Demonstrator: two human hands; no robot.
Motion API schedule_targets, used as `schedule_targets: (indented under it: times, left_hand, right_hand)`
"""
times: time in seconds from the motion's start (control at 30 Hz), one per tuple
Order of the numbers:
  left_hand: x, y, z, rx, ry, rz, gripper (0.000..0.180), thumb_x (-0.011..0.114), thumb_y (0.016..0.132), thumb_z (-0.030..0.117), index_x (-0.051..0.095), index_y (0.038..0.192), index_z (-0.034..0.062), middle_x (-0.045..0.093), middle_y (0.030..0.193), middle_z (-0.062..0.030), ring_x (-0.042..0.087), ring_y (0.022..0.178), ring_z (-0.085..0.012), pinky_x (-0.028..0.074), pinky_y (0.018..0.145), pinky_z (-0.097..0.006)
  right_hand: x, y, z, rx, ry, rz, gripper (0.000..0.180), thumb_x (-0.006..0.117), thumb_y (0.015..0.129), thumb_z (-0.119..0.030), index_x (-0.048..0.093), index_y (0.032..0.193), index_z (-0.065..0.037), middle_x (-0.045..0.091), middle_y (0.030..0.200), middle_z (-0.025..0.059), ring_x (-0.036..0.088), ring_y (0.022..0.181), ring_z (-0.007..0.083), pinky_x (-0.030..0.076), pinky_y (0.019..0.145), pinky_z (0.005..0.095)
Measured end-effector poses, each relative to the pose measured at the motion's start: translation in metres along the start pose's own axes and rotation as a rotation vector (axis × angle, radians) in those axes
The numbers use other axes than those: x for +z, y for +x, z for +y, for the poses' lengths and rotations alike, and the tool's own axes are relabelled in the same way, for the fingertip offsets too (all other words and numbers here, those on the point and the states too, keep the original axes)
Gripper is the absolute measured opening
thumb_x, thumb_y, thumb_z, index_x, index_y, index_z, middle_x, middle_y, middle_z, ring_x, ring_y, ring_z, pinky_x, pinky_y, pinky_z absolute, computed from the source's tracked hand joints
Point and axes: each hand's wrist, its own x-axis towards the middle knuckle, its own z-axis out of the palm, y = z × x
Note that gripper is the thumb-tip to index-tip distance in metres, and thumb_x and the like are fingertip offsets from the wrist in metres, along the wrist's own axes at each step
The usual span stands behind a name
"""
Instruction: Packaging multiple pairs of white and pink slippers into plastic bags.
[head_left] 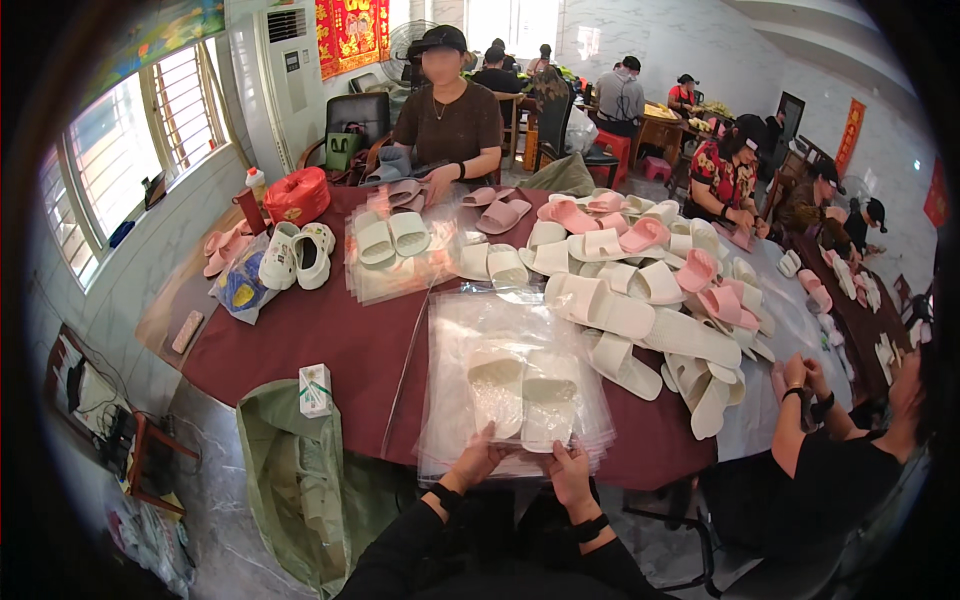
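A pair of off-white slide slippers (497,392) lies side by side before me, under the shiny film of a clear plastic bag (540,345). My left hand (480,458) is closed at the near left edge of this bag, thumb on top, by the heel of the left slipper. On the other side, my right hand (572,475) pinches the same near edge beside the right slipper's heel. Beneath them spreads a stack of clear bags (450,400). To the right, a large heap of loose white and pink slippers (600,305) reaches close to the stack.
Across the dark red tablecloth (330,350), a person (447,130) handles grey slippers near another bag stack (370,280). White clogs (297,257) and a red bag (297,196) sit left. A green sack (290,480) stands below the near edge, with a small box (315,390). Co-workers sit right.
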Motion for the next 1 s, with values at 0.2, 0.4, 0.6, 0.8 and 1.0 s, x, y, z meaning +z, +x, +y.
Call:
schedule_targets:
  times: [0.2, 0.4, 0.6, 0.8, 1.0]
  left_hand:
    - [-0.015, -0.003, -0.014, -0.008, 0.399, -0.052, 0.039, 0.04, 0.098, 0.025, 0.043, 0.124, -0.0037, 0.055, 0.118, -0.0145, 0.056, 0.107, -0.0225, 0.043, 0.096, -0.037]
    - [0.011, -0.007, -0.002, 0.124, 0.21, 0.002, 0.035, 0.048, 0.095, 0.02, 0.048, 0.118, -0.006, 0.057, 0.112, -0.0141, 0.058, 0.101, -0.0205, 0.047, 0.091, -0.034]
    - [0.012, -0.012, 0.006, 0.093, 0.167, -0.024, 0.04, 0.046, 0.096, 0.026, 0.048, 0.116, -0.0089, 0.057, 0.112, -0.0139, 0.059, 0.1, -0.0214, 0.047, 0.091, -0.035]
    - [0.017, -0.012, 0.008, 0.09, 0.118, 0.007, 0.042, 0.046, 0.096, 0.033, 0.058, 0.106, -0.0068, 0.063, 0.1, -0.0123, 0.061, 0.094, -0.0198, 0.048, 0.088, -0.033]
    - [0.036, -0.02, 0.009, 0.07, 0.765, 0.09, 0.05, 0.048, 0.094, 0.041, 0.065, 0.092, -0.0056, 0.066, 0.083, -0.01, 0.06, 0.079, -0.014, 0.046, 0.078, -0.026]
  right_hand:
    - [-0.006, 0.007, -0.014, 0.087, 0.177, -0.032, 0.036, 0.051, 0.092, -0.011, 0.042, 0.125, 0.001, 0.056, 0.116, 0.0144, 0.061, 0.097, 0.0279, 0.052, 0.084, 0.0429]
    - [-0.005, 0.013, -0.001, 0.094, 0.021, -0.117, 0.038, 0.053, 0.089, -0.003, 0.042, 0.125, 0.0, 0.056, 0.116, 0.0138, 0.058, 0.102, 0.026, 0.05, 0.088, 0.0411]
    - [0.007, 0.029, 0.007, 0.098, 0.084, -0.049, 0.042, 0.053, 0.088, 0.0, 0.038, 0.127, -0.002, 0.055, 0.117, 0.0144, 0.057, 0.104, 0.0257, 0.05, 0.088, 0.0397]
    - [-0.013, 0.034, 0.015, 0.017, 0.04, 0.136, 0.025, 0.055, 0.088, -0.002, 0.042, 0.109, -0.005, 0.059, 0.098, 0.0111, 0.062, 0.085, 0.0246, 0.055, 0.073, 0.0413]
    - [-0.018, 0.026, 0.005, -0.048, 0.035, 0.35, 0.023, 0.059, 0.086, -0.005, 0.042, 0.101, -0.009, 0.06, 0.09, 0.0079, 0.06, 0.074, 0.0189, 0.053, 0.065, 0.0363]
